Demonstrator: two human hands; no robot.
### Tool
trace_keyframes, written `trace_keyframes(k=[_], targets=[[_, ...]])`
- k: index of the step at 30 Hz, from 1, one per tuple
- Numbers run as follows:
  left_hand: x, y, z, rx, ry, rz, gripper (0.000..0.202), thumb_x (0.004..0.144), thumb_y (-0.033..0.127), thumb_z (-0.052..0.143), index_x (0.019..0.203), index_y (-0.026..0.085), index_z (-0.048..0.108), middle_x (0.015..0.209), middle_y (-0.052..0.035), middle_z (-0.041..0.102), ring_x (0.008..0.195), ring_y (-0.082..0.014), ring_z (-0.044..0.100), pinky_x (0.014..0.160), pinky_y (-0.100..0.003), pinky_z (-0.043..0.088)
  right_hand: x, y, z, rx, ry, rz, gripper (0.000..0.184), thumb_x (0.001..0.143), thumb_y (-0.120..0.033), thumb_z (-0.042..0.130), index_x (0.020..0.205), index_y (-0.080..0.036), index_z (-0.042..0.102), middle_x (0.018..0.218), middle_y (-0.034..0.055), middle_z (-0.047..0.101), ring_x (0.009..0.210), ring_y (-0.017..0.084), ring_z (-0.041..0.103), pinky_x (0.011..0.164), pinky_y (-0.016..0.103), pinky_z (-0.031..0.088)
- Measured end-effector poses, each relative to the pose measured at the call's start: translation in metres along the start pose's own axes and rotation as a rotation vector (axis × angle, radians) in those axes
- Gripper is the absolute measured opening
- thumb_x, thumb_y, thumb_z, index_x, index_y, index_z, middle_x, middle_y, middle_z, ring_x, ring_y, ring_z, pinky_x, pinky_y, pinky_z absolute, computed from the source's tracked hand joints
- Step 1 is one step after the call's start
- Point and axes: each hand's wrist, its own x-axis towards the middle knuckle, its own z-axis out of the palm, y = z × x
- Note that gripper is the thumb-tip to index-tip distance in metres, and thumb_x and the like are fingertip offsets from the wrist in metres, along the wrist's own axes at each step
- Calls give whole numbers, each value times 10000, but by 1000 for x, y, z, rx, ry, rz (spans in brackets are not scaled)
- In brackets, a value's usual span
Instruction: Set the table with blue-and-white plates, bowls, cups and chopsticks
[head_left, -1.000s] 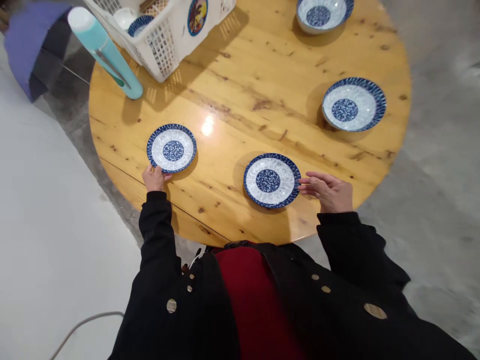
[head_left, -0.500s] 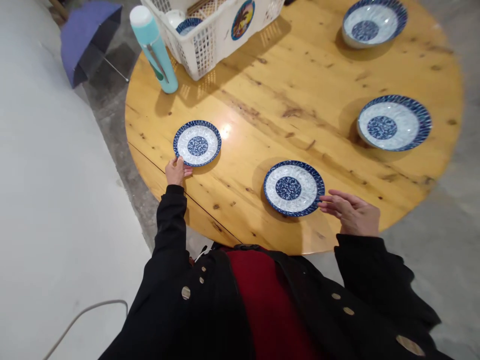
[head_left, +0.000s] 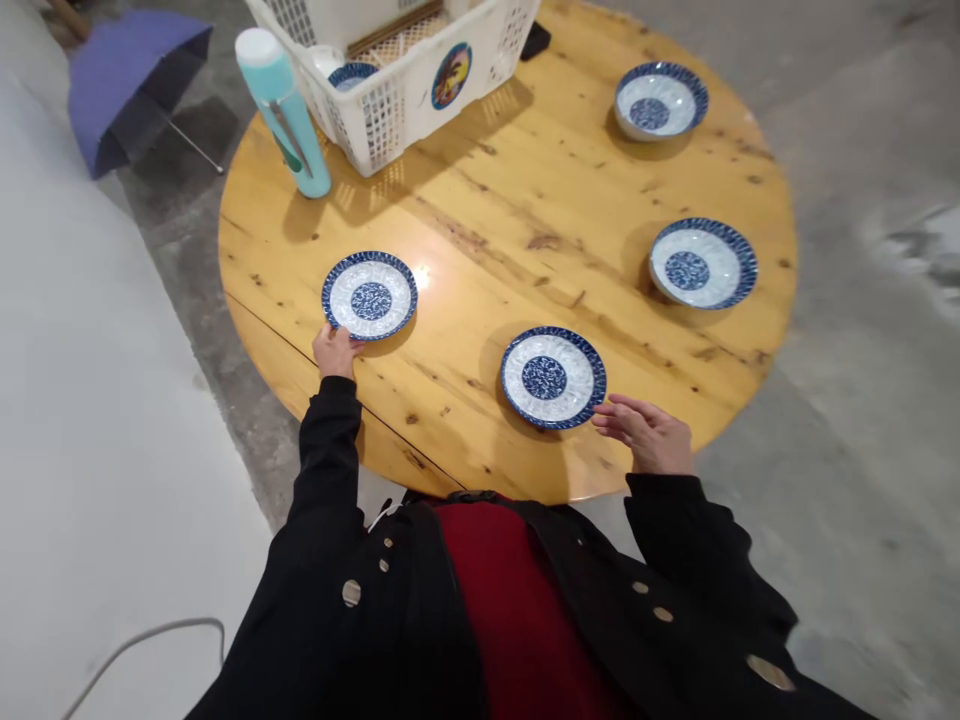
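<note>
Several blue-and-white patterned plates lie on a round wooden table (head_left: 525, 200). My left hand (head_left: 334, 350) pinches the near rim of the left plate (head_left: 370, 295). My right hand (head_left: 646, 433) rests on the table just right of the near plate (head_left: 553, 377), fingers spread and pointing at its rim, holding nothing. Two deeper plates sit further off: one at the right (head_left: 703, 262) and one at the far right (head_left: 661, 100).
A white plastic basket (head_left: 405, 70) with more dishes stands at the table's far edge, a teal flask (head_left: 283, 110) upright beside it. A purple umbrella (head_left: 127, 80) lies on the concrete floor at the far left. A small dark object (head_left: 536, 40) lies behind the basket.
My right hand has drawn back slightly from the near plate's rim. The left hand stays on the left plate. The view has shifted, showing more of the table.
</note>
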Motion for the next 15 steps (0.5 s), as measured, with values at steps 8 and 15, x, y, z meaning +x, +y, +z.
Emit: trace_keyframes(k=[8,15], targets=[[3,3,2,41,10,21,178,695,241,538,845,150,567,619,-7,618,573,-171,689,590,-280,602,-2,13,-6,11,29,31,381,571,-379,820,856,-146,721,697,40,746,544,138,683,524,243,579],[-1,14,-4,99,2,-23,328,792,320,554,1058,129,545,646,-22,645,561,-155,684,526,-234,569,-16,35,-13,-6,61,83,460,571,-443,823,893,-142,692,722,57,741,580,163,696,554,278,590]])
